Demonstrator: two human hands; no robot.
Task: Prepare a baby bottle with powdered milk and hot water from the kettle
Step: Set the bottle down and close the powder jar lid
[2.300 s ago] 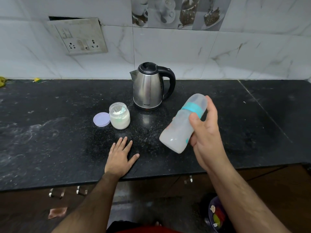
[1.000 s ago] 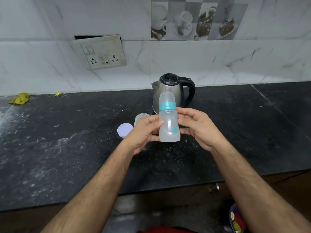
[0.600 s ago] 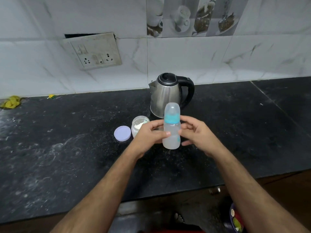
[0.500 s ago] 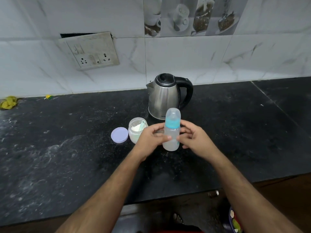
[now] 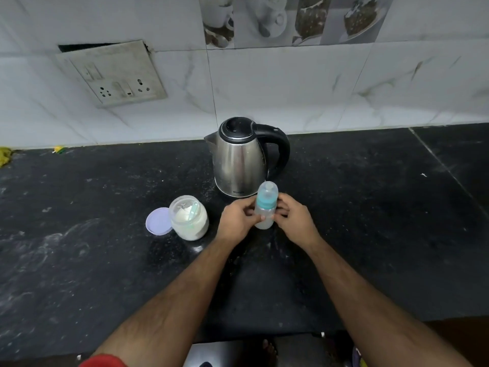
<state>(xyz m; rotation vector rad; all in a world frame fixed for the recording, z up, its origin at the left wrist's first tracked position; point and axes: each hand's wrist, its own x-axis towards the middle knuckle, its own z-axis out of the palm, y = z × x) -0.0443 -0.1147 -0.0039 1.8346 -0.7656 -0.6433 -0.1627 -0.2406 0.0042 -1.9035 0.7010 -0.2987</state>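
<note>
A capped baby bottle (image 5: pixel 266 200) with a teal ring and milky liquid stands upright on the black counter (image 5: pixel 370 207), just in front of the steel kettle (image 5: pixel 239 157). My left hand (image 5: pixel 236 221) grips its left side and my right hand (image 5: pixel 293 219) its right side. To the left stands an open glass jar of milk powder (image 5: pixel 189 218) with a pale scoop inside. Its lilac lid (image 5: pixel 158 221) lies flat beside it.
A socket panel (image 5: pixel 113 75) is on the tiled wall behind. A yellow scrap (image 5: pixel 4 156) lies at the counter's far left back edge. The counter's front edge runs just below my forearms.
The bottle was held tilted in my right hand alone. My left hand joined it, and both hands lowered the upright bottle onto the counter in front of the kettle.
</note>
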